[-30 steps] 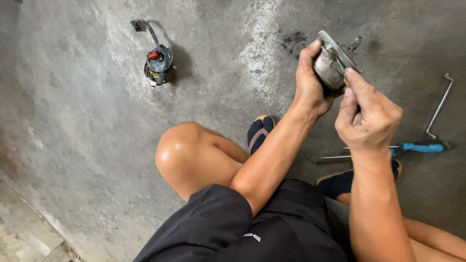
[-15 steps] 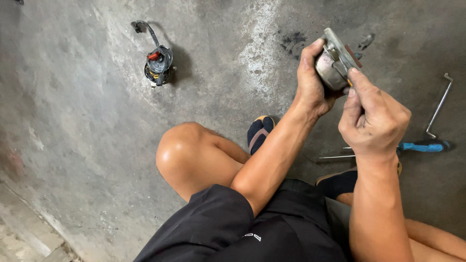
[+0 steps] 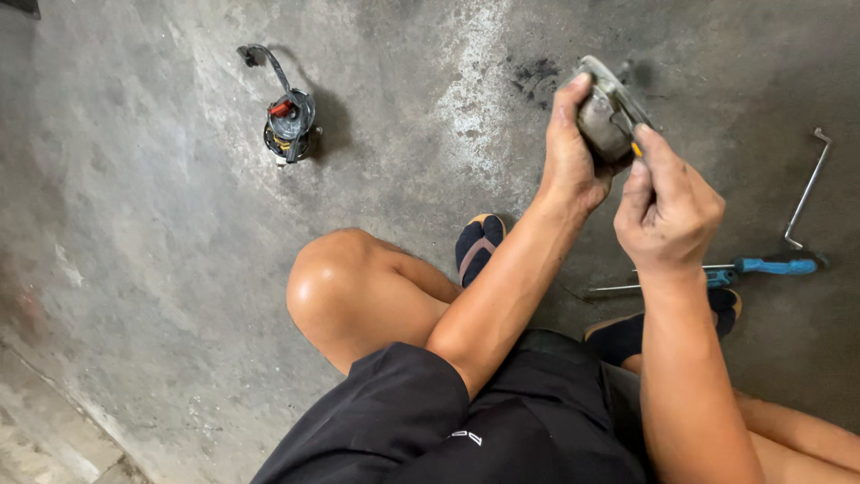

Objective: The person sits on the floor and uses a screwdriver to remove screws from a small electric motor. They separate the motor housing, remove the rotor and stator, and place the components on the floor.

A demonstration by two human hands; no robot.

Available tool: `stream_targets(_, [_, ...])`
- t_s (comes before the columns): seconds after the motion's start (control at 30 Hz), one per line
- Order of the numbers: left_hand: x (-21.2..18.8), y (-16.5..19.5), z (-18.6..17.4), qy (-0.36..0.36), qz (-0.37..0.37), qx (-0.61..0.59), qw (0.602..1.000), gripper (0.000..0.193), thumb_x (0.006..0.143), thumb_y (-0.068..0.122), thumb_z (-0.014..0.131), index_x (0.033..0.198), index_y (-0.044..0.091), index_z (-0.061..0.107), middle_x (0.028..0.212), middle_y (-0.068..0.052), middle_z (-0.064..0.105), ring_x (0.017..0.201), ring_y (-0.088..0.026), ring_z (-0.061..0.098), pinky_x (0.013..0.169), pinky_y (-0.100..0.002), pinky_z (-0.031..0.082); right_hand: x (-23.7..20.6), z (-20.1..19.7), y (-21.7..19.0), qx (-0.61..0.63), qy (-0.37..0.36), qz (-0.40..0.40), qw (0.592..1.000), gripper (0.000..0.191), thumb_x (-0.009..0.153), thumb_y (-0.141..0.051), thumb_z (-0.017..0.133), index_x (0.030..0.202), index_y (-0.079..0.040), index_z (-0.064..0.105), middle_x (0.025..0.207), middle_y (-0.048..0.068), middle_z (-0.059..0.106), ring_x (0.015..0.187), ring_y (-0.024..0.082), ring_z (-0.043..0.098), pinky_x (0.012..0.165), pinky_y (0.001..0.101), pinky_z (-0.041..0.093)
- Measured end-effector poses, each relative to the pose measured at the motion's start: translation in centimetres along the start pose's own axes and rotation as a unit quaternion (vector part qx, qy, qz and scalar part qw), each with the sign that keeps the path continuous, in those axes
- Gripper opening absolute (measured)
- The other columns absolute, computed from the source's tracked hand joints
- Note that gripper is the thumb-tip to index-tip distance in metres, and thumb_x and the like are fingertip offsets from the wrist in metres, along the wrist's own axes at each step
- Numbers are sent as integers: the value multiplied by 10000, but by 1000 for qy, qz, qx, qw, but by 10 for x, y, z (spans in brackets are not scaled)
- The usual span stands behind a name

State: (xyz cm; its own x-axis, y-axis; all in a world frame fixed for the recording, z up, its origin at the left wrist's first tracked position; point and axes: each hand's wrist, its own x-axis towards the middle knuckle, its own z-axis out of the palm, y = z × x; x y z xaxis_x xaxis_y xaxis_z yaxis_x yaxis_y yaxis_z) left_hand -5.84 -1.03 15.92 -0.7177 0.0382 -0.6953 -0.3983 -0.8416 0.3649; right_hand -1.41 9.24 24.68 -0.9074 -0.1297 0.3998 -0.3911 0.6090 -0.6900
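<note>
My left hand (image 3: 571, 152) grips a small grey metal part (image 3: 606, 115) with a flat flange, held up over the concrete floor. My right hand (image 3: 667, 204) is closed just beside it, fingertips pinching something small with a yellow tip against the part's side. I sit on the floor with my left knee (image 3: 331, 282) raised, in black shorts. What the right fingers pinch is mostly hidden.
A dark round mechanical assembly (image 3: 288, 121) with a red piece and a cable stands on the floor at the upper left. A blue-handled screwdriver (image 3: 735, 268) and a bent metal rod (image 3: 804, 192) lie at the right. Dark sandalled feet (image 3: 477, 244) rest below the hands.
Both hands with the metal part have stayed nearly in place; the right hand has shifted slightly against the part's side.
</note>
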Motion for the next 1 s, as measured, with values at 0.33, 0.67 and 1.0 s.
stream_targets(0.33, [-11,28,9,-57,-147,-151,976,1023,876,859,328,1457,20,404,1328,-287,495,1126,-391,568,730,-413,549,-15,-69,22,62,-27,138,988,271,1222,-15,454,1451,60,579,1181,145,652,941,197,575,866,278,466])
stream_targets(0.67, [-29,34,17,-201,-237,-232,922,1138,867,960,311,1427,-28,390,1065,-198,489,810,-229,496,577,-265,429,-26,-74,31,59,-39,124,990,284,1197,-19,456,1433,65,589,1256,149,673,1030,136,636,930,211,512])
stream_targets(1.0, [-32,32,19,-311,-220,-241,893,873,932,750,328,1418,38,466,1031,-130,492,790,-157,491,560,-211,372,-18,-73,16,134,-39,162,977,241,1212,-4,551,1416,101,624,1227,172,718,913,111,624,836,190,506])
